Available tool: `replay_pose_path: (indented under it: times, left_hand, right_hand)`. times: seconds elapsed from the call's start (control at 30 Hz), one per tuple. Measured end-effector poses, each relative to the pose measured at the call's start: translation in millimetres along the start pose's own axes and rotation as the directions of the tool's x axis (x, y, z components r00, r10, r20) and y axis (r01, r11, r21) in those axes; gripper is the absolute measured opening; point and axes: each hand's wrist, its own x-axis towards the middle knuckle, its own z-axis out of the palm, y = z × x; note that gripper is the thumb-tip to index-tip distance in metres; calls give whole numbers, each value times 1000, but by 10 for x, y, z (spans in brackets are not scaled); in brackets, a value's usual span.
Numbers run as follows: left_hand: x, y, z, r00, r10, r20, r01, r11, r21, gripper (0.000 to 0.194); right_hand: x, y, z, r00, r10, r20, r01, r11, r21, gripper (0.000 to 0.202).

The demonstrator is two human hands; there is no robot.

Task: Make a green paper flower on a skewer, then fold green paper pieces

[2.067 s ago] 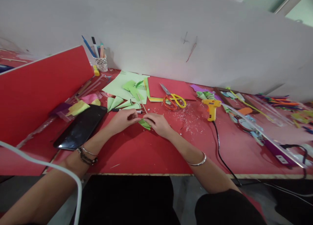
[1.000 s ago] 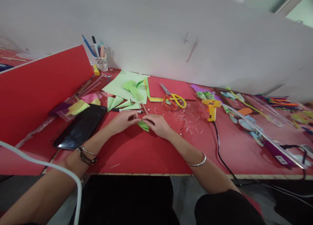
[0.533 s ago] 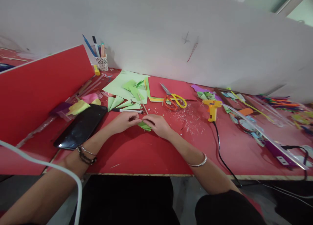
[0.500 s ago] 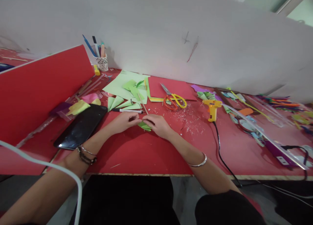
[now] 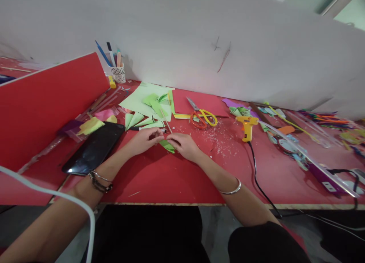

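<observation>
My left hand (image 5: 146, 140) is closed, thumb against fingers, at the upper left edge of a small green paper piece (image 5: 167, 146). My right hand (image 5: 186, 145) is pinched on the right side of that same paper. A thin wooden stick (image 5: 166, 121) runs up and away from between the hands; its lower end is hidden by the right fingers. A pen (image 5: 155, 129) lies just beyond the left hand. Folded pale green paper pieces (image 5: 144, 121) and a crumpled bright green piece (image 5: 155, 105) lie farther back.
Scissors (image 5: 202, 114) rest on red paper (image 5: 199, 102) near the wall. A yellow glue gun (image 5: 247, 128) with a black cord stands at right. At left are a black phone (image 5: 95, 149) and an upright red board (image 5: 54, 99). A white cable (image 5: 71, 199) crosses the lower left.
My left fingers have shifted slightly left, and the thumb and index finger are a little farther from the right hand. The right hand is almost still.
</observation>
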Motion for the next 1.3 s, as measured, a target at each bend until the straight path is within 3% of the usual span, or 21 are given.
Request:
replay_pose_path:
  times: [0.2,0.5,0.8,1.1,1.3]
  left_hand:
    - [-7,32,-10,993,-63,-99,71,994,79,33]
    - [18,-10,-4,997,25,76,-31,996,84,32]
    - [19,27,-4,992,11,127,-20,997,69,31]
    - [2,20,3,999,22,40,-23,999,39,25]
    - [23,-35,22,1000,10,4,-10,991,134,32]
  right_hand:
    - [-1,-8,5,1000,9,2,-9,1000,8,23]
    - [9,-44,-20,1000,14,10,-14,1000,9,21]
    - [4,-13,0,1000,-9,2,9,1000,9,21]
    - [-4,-4,-3,1000,-1,-5,1,1000,-8,23]
    - [1,-21,-4,1000,-7,-6,7,1000,1,21]
